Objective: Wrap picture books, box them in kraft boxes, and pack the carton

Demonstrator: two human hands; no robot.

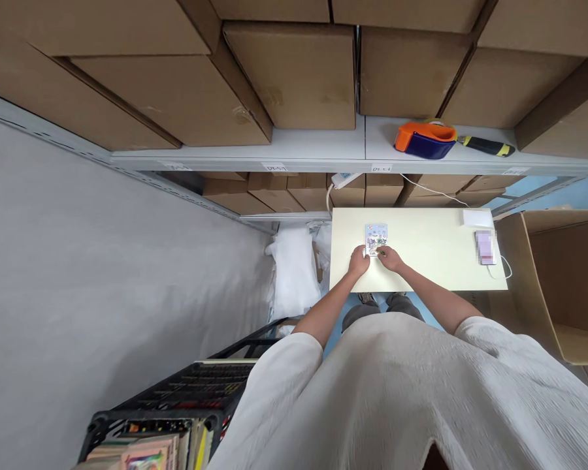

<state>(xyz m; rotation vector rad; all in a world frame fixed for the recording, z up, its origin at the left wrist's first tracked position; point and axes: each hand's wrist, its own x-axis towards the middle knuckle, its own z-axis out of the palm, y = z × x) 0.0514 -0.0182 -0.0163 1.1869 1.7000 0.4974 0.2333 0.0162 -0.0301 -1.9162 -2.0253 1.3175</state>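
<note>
Printed card: a small, colourful card or flat packet (376, 236) lies between the two hands, reaching just ahead of them.
Left hand: the person's left hand (359, 261) is curled at the card's near left edge; whether it grips or only steadies cannot be told.
Right hand: the right hand (391, 259) is closed, its fingertips seemingly pinching a small dark item (381, 252) over the card's near right corner; what it is stays unclear.
Step in hand: apparently close fingertip work on the card.
Next move: likely calls for a steady left hand and a light right pinch.
Pale table: the tabletop (431, 261) under both hands; well to their right, a phone (485, 247) and a white box (477, 217).
Shelf: beyond the hands, a rack (323, 145) bears cartons (290, 78), an orange-and-blue tape dispenser (425, 141) and a cutter (487, 145).
Floor: left of the hands, white sheeting (295, 271); behind them on the left, a black crate (151, 414) of books.
</note>
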